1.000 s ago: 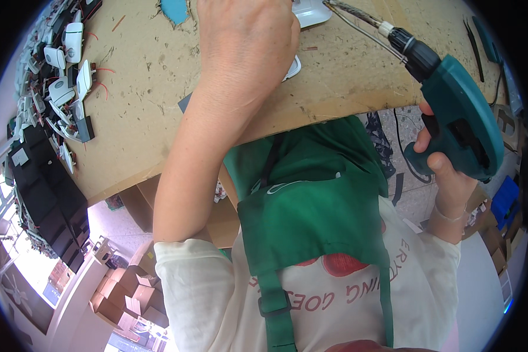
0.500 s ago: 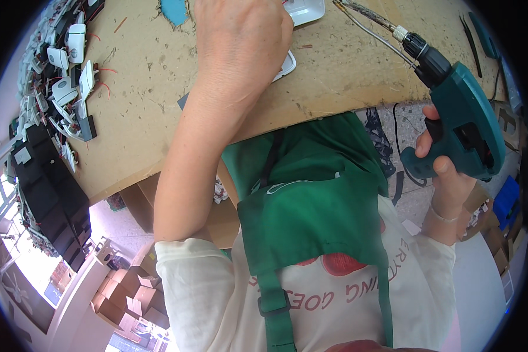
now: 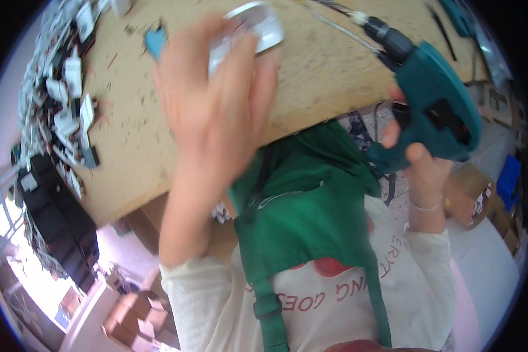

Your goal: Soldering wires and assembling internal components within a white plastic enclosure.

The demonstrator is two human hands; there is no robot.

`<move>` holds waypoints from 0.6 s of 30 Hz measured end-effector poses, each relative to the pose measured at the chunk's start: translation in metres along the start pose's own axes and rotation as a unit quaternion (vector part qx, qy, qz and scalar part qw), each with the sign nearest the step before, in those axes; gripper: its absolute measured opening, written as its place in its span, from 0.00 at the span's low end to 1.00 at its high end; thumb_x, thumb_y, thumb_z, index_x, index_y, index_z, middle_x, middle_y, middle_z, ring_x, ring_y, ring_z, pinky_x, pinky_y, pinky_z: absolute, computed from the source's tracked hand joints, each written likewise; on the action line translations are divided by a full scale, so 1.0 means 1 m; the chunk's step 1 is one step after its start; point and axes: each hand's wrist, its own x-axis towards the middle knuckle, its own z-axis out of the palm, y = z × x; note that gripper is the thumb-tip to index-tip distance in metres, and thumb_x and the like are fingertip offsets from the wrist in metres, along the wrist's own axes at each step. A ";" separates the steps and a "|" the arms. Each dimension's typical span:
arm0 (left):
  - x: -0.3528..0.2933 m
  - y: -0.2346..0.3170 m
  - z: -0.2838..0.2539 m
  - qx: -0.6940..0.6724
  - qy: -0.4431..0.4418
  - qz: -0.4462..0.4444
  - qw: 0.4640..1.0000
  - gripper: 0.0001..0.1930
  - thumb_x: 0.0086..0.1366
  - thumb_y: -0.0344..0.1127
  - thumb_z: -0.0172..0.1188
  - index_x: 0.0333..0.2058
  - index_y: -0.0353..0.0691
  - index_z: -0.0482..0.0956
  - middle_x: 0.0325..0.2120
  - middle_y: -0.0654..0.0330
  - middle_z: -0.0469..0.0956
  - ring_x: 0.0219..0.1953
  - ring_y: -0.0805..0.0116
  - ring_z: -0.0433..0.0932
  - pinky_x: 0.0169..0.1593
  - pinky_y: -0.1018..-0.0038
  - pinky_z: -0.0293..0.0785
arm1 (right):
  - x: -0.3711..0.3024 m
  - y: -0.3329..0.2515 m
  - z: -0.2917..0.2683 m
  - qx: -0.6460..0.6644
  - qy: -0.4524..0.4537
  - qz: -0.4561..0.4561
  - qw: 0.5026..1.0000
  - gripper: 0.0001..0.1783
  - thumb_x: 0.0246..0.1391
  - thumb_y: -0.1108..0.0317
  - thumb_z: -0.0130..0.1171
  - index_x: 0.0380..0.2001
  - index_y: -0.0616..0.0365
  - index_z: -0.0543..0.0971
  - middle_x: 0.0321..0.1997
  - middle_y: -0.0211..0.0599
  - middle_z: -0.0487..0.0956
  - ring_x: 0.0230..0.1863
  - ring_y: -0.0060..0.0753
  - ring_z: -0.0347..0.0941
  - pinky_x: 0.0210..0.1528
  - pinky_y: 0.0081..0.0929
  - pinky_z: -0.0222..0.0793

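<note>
My right hand (image 3: 419, 158) is wrapped round the handle of a teal soldering gun (image 3: 437, 97), held at the table's near edge on the right. A thin metal feed tube (image 3: 349, 34) runs forward from its black nose; the tip lies at the upper edge of the view. My left hand (image 3: 214, 100) is smeared by motion over the table, fingers apart and with nothing seen in them. Just past its fingers lies a white plastic shell (image 3: 270, 29) with a bit of red wire, partly hidden by the hand.
Many white plastic parts with red wires (image 3: 67, 120) are heaped along the table's left edge, beside black bins (image 3: 56, 205). Black tweezers (image 3: 443, 32) lie at the far right. Cardboard boxes (image 3: 135, 320) stand at lower left, and another box (image 3: 466, 193) stands at right.
My left hand has drawn back toward me and its fingers have spread, uncovering more of the white shell. The soldering gun has shifted left in view; the whole view has moved somewhat.
</note>
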 end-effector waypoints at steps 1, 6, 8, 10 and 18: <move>-0.003 0.017 -0.007 -0.124 -0.033 -0.033 0.991 0.22 0.50 0.36 0.70 0.42 0.34 0.75 0.42 0.50 0.73 0.43 0.53 0.74 0.49 0.64 0.69 | 0.001 0.000 0.002 0.036 0.002 0.017 0.999 0.34 0.48 0.63 0.68 0.55 0.67 0.67 0.50 0.49 0.75 0.36 0.29 0.74 0.41 0.23 0.72; -0.014 0.081 -0.006 -0.435 -0.197 -0.109 0.872 0.39 0.43 0.42 0.75 0.51 0.32 0.66 0.45 0.46 0.68 0.45 0.48 0.70 0.46 0.64 0.71 | -0.003 -0.005 0.037 0.039 -0.001 -0.016 0.999 0.26 0.48 0.66 0.68 0.50 0.64 0.72 0.42 0.33 0.78 0.41 0.23 0.73 0.45 0.24 0.71; -0.018 0.087 -0.004 -0.507 -0.245 -0.228 0.795 0.38 0.43 0.39 0.76 0.50 0.32 0.65 0.45 0.50 0.69 0.46 0.54 0.71 0.47 0.67 0.70 | -0.006 -0.001 0.044 0.151 -0.063 0.019 0.986 0.30 0.49 0.66 0.68 0.53 0.64 0.69 0.45 0.33 0.76 0.44 0.21 0.71 0.47 0.23 0.69; -0.025 0.089 -0.002 -0.584 -0.229 -0.303 0.718 0.36 0.46 0.35 0.75 0.51 0.32 0.65 0.45 0.55 0.71 0.47 0.64 0.72 0.49 0.70 0.70 | 0.003 -0.017 0.036 0.131 -0.194 0.076 0.969 0.40 0.51 0.60 0.66 0.61 0.64 0.59 0.53 0.36 0.70 0.53 0.23 0.66 0.54 0.26 0.64; -0.044 0.048 -0.027 -0.505 0.066 -0.197 0.838 0.23 0.47 0.27 0.67 0.40 0.37 0.65 0.32 0.58 0.66 0.29 0.69 0.70 0.34 0.75 0.68 | 0.008 -0.067 -0.039 -0.184 -0.087 0.014 0.979 0.08 0.52 0.70 0.61 0.35 0.62 0.81 0.35 0.33 0.81 0.30 0.21 0.77 0.32 0.19 0.71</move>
